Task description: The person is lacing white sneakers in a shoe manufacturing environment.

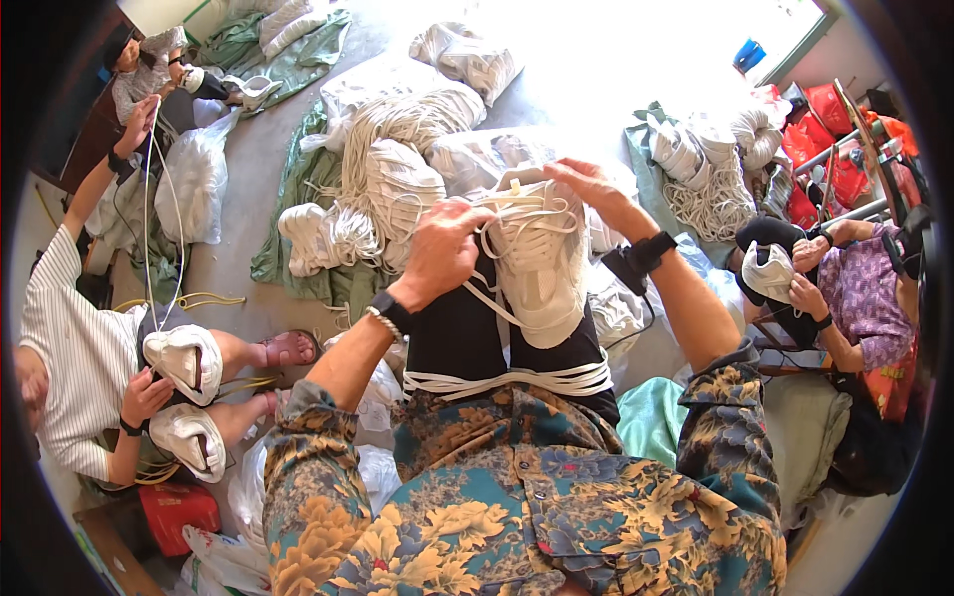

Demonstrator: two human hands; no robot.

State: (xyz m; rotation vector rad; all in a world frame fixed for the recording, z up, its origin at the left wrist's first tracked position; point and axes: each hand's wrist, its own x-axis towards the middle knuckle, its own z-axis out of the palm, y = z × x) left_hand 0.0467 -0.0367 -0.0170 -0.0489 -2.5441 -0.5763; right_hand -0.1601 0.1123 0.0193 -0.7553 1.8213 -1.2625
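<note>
A cream lace-up sneaker [540,260] rests on my dark-trousered thighs, toe toward me. My left hand [444,246] is at its left side, thumb and forefinger pinched on a pale shoelace [495,298]; the lace loops down along the shoe. At the far right of the opening, my right hand [599,189] bends its fingers over the edge of the shoe; its thumb is partly hidden. Flat laces cross the upper part of the shoe. A bundle of white laces [507,381] lies across my thighs, close to my waist.
Ahead, piled sneakers and laces [407,129] lie on green sacking. Another shoe heap [701,164] lies right. At left, a person in a striped shirt [75,348] stretches a lace upward. At right, a person in purple [863,298] holds a shoe. Another person sits far left.
</note>
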